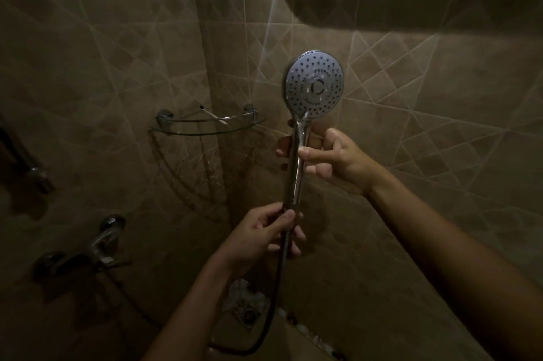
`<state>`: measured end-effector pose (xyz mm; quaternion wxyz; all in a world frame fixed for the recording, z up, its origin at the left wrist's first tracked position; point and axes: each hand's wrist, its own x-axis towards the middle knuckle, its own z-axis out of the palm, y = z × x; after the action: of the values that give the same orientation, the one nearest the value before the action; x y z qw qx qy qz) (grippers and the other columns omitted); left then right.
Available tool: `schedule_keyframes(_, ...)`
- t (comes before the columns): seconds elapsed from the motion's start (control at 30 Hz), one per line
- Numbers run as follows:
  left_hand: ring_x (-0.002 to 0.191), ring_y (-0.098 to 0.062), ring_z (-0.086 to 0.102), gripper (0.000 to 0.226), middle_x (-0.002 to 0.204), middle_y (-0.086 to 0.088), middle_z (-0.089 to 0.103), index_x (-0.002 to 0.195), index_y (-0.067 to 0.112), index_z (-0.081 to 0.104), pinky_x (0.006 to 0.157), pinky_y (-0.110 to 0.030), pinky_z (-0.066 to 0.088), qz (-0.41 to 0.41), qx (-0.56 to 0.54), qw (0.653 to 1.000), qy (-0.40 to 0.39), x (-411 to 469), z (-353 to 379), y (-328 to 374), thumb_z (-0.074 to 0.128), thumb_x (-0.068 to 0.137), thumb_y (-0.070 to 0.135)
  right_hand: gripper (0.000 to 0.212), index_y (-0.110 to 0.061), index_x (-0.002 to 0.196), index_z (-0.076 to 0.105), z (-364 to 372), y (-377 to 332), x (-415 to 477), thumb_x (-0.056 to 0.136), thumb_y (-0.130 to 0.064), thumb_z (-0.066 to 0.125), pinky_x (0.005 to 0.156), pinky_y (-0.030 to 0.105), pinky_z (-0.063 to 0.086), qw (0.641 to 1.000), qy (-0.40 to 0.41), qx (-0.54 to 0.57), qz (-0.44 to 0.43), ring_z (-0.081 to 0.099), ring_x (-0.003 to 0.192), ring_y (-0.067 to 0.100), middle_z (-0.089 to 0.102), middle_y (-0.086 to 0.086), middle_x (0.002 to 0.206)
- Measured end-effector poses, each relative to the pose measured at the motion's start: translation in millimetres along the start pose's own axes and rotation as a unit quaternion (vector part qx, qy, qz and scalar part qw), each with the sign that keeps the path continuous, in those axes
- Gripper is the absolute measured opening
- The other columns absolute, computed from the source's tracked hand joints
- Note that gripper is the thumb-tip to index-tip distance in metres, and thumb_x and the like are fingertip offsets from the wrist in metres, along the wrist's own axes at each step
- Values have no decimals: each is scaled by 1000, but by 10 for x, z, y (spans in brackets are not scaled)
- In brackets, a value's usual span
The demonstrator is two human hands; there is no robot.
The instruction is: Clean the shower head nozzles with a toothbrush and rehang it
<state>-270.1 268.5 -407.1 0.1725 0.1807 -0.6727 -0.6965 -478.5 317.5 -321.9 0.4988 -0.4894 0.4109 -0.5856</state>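
A chrome shower head (314, 85) stands upright in front of me, its round grey face with dark nozzles turned toward the camera. My right hand (332, 159) grips the upper part of its handle, just below the face. My left hand (266, 235) pinches the handle's lower end, where the dark hose (274, 296) joins it and curves down to the floor. A toothbrush (212, 115) with a white handle lies on the glass corner shelf (205, 128) to the left, apart from both hands.
Brown tiled walls meet in a corner behind the shelf. A chrome mixer tap (101, 244) is mounted low on the left wall. A floor drain (248, 312) sits below my hands. A thick dark bar (411, 5) crosses the top right.
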Motion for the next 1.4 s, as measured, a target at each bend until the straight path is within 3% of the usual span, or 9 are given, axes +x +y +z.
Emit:
schedule_keyframes(0.2,71,-19,69,28,84,-3,71,109,13,67,68,-28,58,-13,-70,997,-44,-17,-72,3,55,95,35,52,-5,142,44,24,-1,18,93,11,48,107,55,47,996,-52,71,4,62,125,35,65,21,130)
schedule_keyframes(0.47,77,-27,69,38,86,-6,73,107,-2,67,69,-34,61,42,-2,997,68,6,-10,-54,58,94,32,51,-6,131,53,23,-2,1,84,-4,72,107,61,45,993,56,-98,-15,67,118,35,70,25,120)
schedule_keyframes(0.57,81,-26,71,36,86,-7,73,103,2,71,75,-42,63,60,16,993,104,30,23,-85,61,92,34,58,-4,139,46,28,15,6,87,-2,71,108,62,44,992,72,-101,-5,68,118,33,70,23,123)
schedule_keyframes(0.73,86,-23,73,21,88,-12,72,98,10,75,70,-37,63,78,53,983,158,72,40,-151,62,97,28,75,-4,144,37,36,58,2,79,-7,76,107,61,46,994,94,-64,0,69,117,32,68,19,128)
schedule_keyframes(0.83,84,-21,72,17,87,-11,73,97,17,78,66,-32,59,86,62,977,186,64,61,-175,64,97,28,66,-2,139,42,52,106,-11,83,-8,76,105,60,47,987,120,-104,-9,70,116,29,72,16,123)
schedule_keyframes(1.0,79,-18,71,24,82,-4,72,99,8,74,68,-33,60,82,74,986,123,36,10,-106,60,98,27,54,-6,123,57,44,110,-13,79,-23,83,101,63,49,977,164,-138,-19,71,111,33,72,20,116)
schedule_keyframes(1.13,68,-27,67,43,83,-13,70,96,-4,69,67,-36,56,62,34,995,70,32,-58,-96,54,96,36,56,-6,136,51,62,43,-18,83,-3,70,105,49,51,993,105,-52,-19,71,113,30,75,13,115)
schedule_keyframes(1.3,64,-26,66,33,84,-13,73,105,10,75,64,-32,55,40,-38,996,66,25,-73,-163,63,92,37,53,-5,135,52,85,43,21,84,-1,68,103,45,53,996,69,-45,-21,70,113,34,73,16,118)
schedule_keyframes(1.4,64,-26,66,34,83,-11,74,102,4,73,64,-32,55,52,-33,992,106,40,-17,-161,62,90,34,47,-4,134,53,68,53,53,89,3,64,104,47,52,995,80,-54,-24,70,112,35,73,16,116)
